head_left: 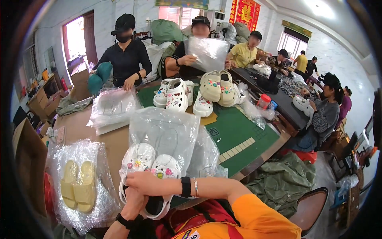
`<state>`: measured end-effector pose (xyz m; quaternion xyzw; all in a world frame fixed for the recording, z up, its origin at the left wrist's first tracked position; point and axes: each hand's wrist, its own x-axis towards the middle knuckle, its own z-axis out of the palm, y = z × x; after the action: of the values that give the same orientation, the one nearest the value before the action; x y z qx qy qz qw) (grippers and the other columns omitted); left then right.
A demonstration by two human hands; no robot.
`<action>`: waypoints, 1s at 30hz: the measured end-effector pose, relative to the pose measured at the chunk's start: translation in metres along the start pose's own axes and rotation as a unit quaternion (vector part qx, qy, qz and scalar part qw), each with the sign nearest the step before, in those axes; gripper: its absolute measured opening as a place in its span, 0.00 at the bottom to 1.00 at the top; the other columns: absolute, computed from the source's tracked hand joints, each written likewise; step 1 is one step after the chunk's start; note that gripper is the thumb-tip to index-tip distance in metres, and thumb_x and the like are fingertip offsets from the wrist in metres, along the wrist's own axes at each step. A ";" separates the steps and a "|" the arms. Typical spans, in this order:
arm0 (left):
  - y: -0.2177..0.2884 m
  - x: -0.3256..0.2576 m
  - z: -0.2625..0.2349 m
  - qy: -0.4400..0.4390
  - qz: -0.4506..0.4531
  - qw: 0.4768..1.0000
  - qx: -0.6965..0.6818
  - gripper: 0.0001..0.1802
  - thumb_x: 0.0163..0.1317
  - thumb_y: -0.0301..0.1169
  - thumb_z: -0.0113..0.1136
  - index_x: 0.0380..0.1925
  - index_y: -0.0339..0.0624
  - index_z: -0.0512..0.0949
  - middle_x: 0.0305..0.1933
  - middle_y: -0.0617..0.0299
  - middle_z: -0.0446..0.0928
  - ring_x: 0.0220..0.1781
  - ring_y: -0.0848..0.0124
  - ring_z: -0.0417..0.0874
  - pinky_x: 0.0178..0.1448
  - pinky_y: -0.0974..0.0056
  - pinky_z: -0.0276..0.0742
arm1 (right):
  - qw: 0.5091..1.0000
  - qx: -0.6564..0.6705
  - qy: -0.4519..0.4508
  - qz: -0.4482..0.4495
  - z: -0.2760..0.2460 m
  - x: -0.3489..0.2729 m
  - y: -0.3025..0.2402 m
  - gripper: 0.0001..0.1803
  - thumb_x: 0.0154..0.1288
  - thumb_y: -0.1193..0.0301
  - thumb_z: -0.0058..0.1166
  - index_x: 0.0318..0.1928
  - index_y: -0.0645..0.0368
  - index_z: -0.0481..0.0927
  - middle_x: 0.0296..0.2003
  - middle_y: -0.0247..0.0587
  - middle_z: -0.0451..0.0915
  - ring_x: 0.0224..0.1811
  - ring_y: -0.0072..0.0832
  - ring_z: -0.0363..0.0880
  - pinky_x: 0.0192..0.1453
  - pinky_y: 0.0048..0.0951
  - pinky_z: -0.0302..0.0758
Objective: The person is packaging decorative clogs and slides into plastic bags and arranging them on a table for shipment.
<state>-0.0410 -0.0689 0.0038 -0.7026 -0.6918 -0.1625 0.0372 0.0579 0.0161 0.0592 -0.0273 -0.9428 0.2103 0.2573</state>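
Note:
A pair of white clogs (167,169) with colourful charms lies at the table's near edge, toes pointing away from me. A clear plastic bag (163,123) spreads from their toes toward the far side; whether the toes are inside it, I cannot tell. My right hand (146,183) reaches across from the right and closes at the left clog's heel end. Just beneath it, my left hand (134,202) grips the same heel end, its fingers partly hidden. Both wrists carry black bands.
Bagged yellow slides (78,185) lie at left, near flat clear bags (113,105). More decorated clogs, white (176,95) and beige (219,87), stand on the green tabletop (246,147). A cardboard box (30,159) borders the left. Several people work around the tables; one person opposite holds a clear bag.

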 end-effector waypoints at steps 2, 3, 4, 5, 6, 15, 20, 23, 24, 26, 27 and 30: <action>-0.016 -0.010 0.047 0.155 -0.061 0.984 0.064 0.11 0.56 0.30 0.51 0.39 0.41 0.70 0.33 0.61 0.71 0.39 0.64 0.76 0.35 0.61 0.70 | 1.000 -0.012 0.009 -0.027 0.003 -0.003 -0.013 0.09 0.48 0.74 0.48 0.34 0.60 0.73 0.33 0.41 0.71 0.35 0.38 0.74 0.35 0.36 0.73; -0.014 -0.008 0.046 0.154 -0.057 0.984 0.063 0.11 0.56 0.30 0.51 0.39 0.41 0.70 0.33 0.61 0.71 0.39 0.64 0.76 0.35 0.61 0.70 | 0.998 -0.034 0.023 -0.045 -0.002 -0.006 -0.018 0.08 0.47 0.74 0.48 0.31 0.60 0.72 0.33 0.40 0.72 0.34 0.36 0.74 0.34 0.36 0.74; -0.013 -0.007 0.042 0.148 -0.060 0.987 -0.024 0.10 0.55 0.30 0.51 0.36 0.39 0.71 0.32 0.59 0.72 0.36 0.63 0.76 0.34 0.60 0.70 | 1.000 -0.025 -0.008 -0.015 -0.004 -0.010 -0.021 0.09 0.47 0.73 0.49 0.32 0.59 0.73 0.36 0.39 0.71 0.38 0.35 0.72 0.37 0.35 0.72; -0.012 -0.006 0.034 0.142 -0.063 0.982 -0.110 0.09 0.54 0.29 0.52 0.34 0.38 0.72 0.31 0.56 0.73 0.33 0.61 0.77 0.32 0.60 0.70 | 1.000 -0.026 -0.005 -0.013 -0.006 -0.015 -0.021 0.09 0.47 0.73 0.49 0.32 0.59 0.73 0.36 0.39 0.71 0.38 0.35 0.72 0.37 0.35 0.72; -0.011 -0.004 0.027 0.133 -0.065 0.970 -0.195 0.08 0.54 0.29 0.53 0.32 0.37 0.73 0.30 0.53 0.74 0.30 0.60 0.77 0.31 0.59 0.70 | 0.998 -0.054 0.001 -0.032 -0.008 -0.022 -0.022 0.10 0.49 0.72 0.50 0.35 0.58 0.72 0.36 0.39 0.70 0.40 0.35 0.70 0.40 0.35 0.70; -0.017 0.004 -0.023 0.084 -0.262 0.909 -0.312 0.09 0.55 0.26 0.51 0.27 0.28 0.75 0.21 0.53 0.75 0.21 0.66 0.75 0.25 0.63 0.67 | 0.959 0.039 0.176 0.218 -0.014 -0.086 -0.004 0.29 0.52 0.70 0.55 0.57 0.55 0.66 0.55 0.49 0.63 0.58 0.47 0.60 0.59 0.40 0.59; -0.011 0.028 -0.006 0.023 -0.211 0.923 -0.320 0.19 0.55 0.41 0.50 0.25 0.32 0.77 0.20 0.45 0.74 0.24 0.52 0.77 0.31 0.54 0.68 | 0.909 0.181 0.196 0.319 -0.007 -0.099 0.015 0.27 0.54 0.72 0.52 0.56 0.60 0.65 0.55 0.51 0.62 0.58 0.43 0.60 0.60 0.34 0.60; -0.010 0.018 -0.021 0.000 -0.044 0.984 -0.174 0.15 0.59 0.38 0.49 0.33 0.35 0.74 0.28 0.43 0.74 0.32 0.48 0.75 0.37 0.53 0.69 | 0.871 0.183 0.235 0.391 0.014 -0.123 0.043 0.28 0.52 0.78 0.48 0.57 0.61 0.64 0.54 0.47 0.63 0.58 0.36 0.61 0.60 0.30 0.59; -0.005 0.015 -0.034 0.014 -0.082 0.967 -0.241 0.12 0.57 0.34 0.50 0.33 0.36 0.74 0.29 0.44 0.74 0.33 0.49 0.75 0.37 0.53 0.69 | 0.854 0.227 0.245 0.399 0.015 -0.130 0.048 0.29 0.51 0.79 0.47 0.58 0.61 0.64 0.54 0.46 0.63 0.58 0.35 0.61 0.60 0.30 0.59; -0.012 -0.002 -0.037 0.135 -0.070 0.941 -0.303 0.08 0.56 0.23 0.50 0.35 0.31 0.74 0.29 0.53 0.75 0.27 0.65 0.75 0.33 0.64 0.70 | 0.836 0.280 0.244 0.405 0.013 -0.141 0.054 0.30 0.50 0.80 0.46 0.58 0.61 0.63 0.53 0.44 0.63 0.58 0.34 0.61 0.60 0.30 0.59; -0.021 -0.012 -0.038 0.133 -0.083 0.941 -0.299 0.08 0.56 0.23 0.50 0.35 0.31 0.74 0.29 0.53 0.75 0.27 0.65 0.75 0.33 0.64 0.70 | 0.825 0.325 0.214 0.410 0.011 -0.145 0.056 0.29 0.50 0.79 0.47 0.58 0.61 0.64 0.53 0.43 0.63 0.56 0.34 0.61 0.59 0.30 0.60; -0.055 -0.028 -0.041 0.196 -0.184 0.950 -0.156 0.18 0.55 0.24 0.50 0.48 0.34 0.69 0.46 0.48 0.72 0.43 0.57 0.75 0.47 0.63 0.70 | 0.829 0.307 0.167 0.437 -0.002 -0.137 0.044 0.27 0.51 0.78 0.48 0.56 0.63 0.65 0.50 0.43 0.64 0.52 0.34 0.64 0.57 0.30 0.62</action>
<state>-0.1019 -0.1052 0.0250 -0.5142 -0.7542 -0.4071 0.0311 0.1754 0.0348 -0.0223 -0.3908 -0.6615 0.5718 0.2876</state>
